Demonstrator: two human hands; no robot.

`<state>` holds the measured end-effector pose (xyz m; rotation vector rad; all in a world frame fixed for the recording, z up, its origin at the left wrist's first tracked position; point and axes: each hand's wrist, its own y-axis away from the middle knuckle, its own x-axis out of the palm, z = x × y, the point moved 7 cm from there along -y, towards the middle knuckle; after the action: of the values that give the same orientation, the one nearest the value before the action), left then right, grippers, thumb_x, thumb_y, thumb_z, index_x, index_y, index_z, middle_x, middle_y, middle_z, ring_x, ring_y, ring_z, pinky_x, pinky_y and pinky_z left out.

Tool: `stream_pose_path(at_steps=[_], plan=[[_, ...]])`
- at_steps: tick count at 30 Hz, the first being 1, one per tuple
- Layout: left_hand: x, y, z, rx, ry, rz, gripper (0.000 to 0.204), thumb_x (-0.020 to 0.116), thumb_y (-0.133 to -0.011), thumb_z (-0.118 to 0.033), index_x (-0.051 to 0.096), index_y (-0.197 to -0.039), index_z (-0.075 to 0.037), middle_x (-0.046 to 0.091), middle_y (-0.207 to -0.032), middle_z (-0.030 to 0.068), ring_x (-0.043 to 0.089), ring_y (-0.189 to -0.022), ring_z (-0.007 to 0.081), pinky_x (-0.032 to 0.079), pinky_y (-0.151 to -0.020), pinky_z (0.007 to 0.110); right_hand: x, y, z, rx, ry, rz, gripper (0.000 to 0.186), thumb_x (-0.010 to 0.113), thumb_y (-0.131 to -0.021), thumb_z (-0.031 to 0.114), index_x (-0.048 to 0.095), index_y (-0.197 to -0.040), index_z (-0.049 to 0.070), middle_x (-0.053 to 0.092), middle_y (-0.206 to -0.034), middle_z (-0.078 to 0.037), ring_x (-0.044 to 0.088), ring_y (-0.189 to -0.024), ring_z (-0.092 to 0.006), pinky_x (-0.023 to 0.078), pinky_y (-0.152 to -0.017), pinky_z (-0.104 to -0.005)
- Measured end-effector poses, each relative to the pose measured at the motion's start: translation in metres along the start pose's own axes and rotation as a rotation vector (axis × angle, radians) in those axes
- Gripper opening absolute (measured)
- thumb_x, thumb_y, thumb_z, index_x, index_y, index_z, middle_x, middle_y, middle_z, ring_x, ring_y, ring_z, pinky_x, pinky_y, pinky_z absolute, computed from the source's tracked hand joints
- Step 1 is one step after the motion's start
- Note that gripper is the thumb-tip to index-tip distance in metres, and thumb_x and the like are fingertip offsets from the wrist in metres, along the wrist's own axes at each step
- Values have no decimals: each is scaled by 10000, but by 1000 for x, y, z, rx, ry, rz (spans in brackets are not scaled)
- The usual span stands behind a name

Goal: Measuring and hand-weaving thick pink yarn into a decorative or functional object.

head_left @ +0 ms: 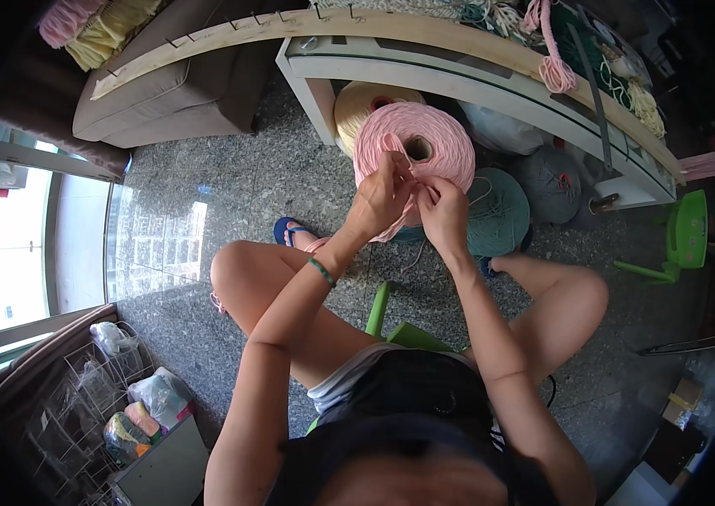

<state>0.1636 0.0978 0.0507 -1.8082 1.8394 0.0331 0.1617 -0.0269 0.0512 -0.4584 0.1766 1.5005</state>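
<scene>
A big spool of pink yarn (446, 126) with a brown tube core (418, 149) stands before my knees. Over its near side, my left hand (381, 196) and my right hand (444, 209) meet fingertip to fingertip. Both are closed in a pinch on pink yarn, and a loop of it rises above the left fingers. More pink strands hang below the left hand. The exact knot or crossing between the fingertips is too small to make out. A green bracelet circles my left wrist.
Behind the spool is a white-framed table (459, 80) with a nailed wooden strip (231, 32). Nearby sit a cream spool (353, 105), a teal spool (501, 219) and a grey yarn ball (547, 185). A green chair (688, 232) stands right, wire baskets (88, 379) lower left.
</scene>
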Motion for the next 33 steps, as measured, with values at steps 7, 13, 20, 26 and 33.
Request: stream_pose_path(at_steps=[7, 13, 20, 26, 33], plan=[[1, -2, 3, -9, 69, 33, 312, 607, -781, 24, 377, -991, -1, 605, -771, 136, 638, -672, 220, 506, -595, 281, 7, -3, -40, 230, -87, 227, 140, 550, -817, 69, 621, -858, -43, 604, -667, -97, 584, -607, -157, 475, -613, -282], [2, -3, 13, -40, 263, 45, 284, 599, -779, 45, 391, -970, 14, 604, -757, 139, 635, -664, 216, 502, -598, 277, 15, 4, -53, 536, -699, 457, 133, 519, -857, 79, 615, -858, -13, 579, -701, -34, 544, -610, -122, 478, -620, -262], [1, 1, -3, 38, 93, 66, 161, 624, -761, 21, 557, -908, 26, 620, -786, 123, 643, -688, 212, 508, -617, 268, 25, 14, -68, 759, -1194, 418, 116, 525, -866, 82, 616, -894, 17, 579, -792, -28, 554, -674, -97, 492, -692, -263], [-6, 1, -7, 85, -6, 78, 89, 620, -766, -14, 608, -852, 7, 625, -805, 115, 642, -688, 232, 508, -614, 293, 18, 9, -57, 653, -921, 386, 127, 541, -862, 81, 616, -929, 2, 611, -826, -43, 588, -723, -123, 487, -694, -252], [-4, -6, -30, 357, -394, 153, 114, 624, -762, -84, 566, -761, 14, 618, -797, 121, 594, -637, 285, 485, -601, 336, 16, 1, -51, 332, -402, 327, 134, 550, -847, 75, 603, -918, -25, 629, -809, -66, 606, -728, -134, 469, -650, -252]])
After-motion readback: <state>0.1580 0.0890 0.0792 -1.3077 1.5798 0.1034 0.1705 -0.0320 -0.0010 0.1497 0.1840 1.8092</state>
